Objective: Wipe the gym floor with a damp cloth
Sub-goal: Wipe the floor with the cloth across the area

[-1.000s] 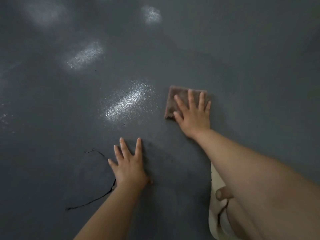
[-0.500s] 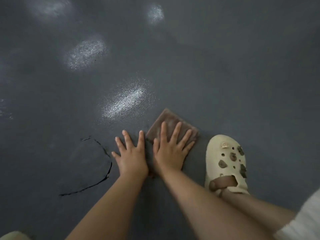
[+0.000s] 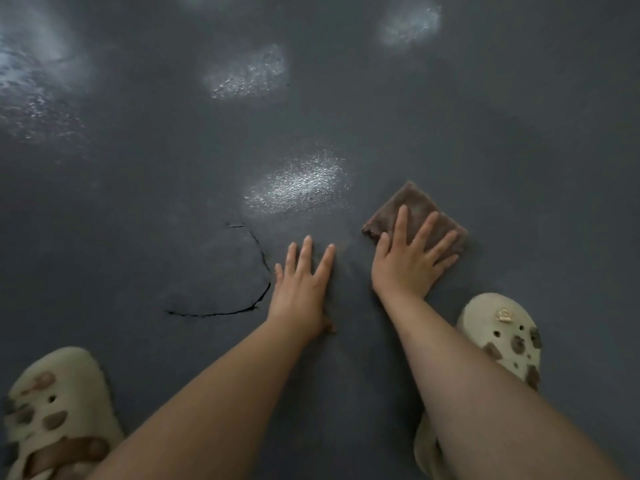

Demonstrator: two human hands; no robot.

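Note:
A folded brown cloth (image 3: pixel 412 205) lies flat on the dark grey gym floor (image 3: pixel 485 133). My right hand (image 3: pixel 410 261) presses down on it with straight, spread fingers, covering its near half. To the left of it, a short gap away, my left hand (image 3: pixel 301 282) rests palm down on the bare floor with its fingers straight. Neither hand holds anything.
A curved black crack (image 3: pixel 256 271) runs through the floor just left of my left hand. Bright reflections (image 3: pixel 298 183) glint on the floor ahead. A cream clog (image 3: pixel 502 337) stands near my right forearm and another cream clog (image 3: pixel 55 410) at the lower left.
My right hand drew the cloth back from far right to beside my left hand, then slid it right and forward again. My left hand stayed planted. Both clogs came into view.

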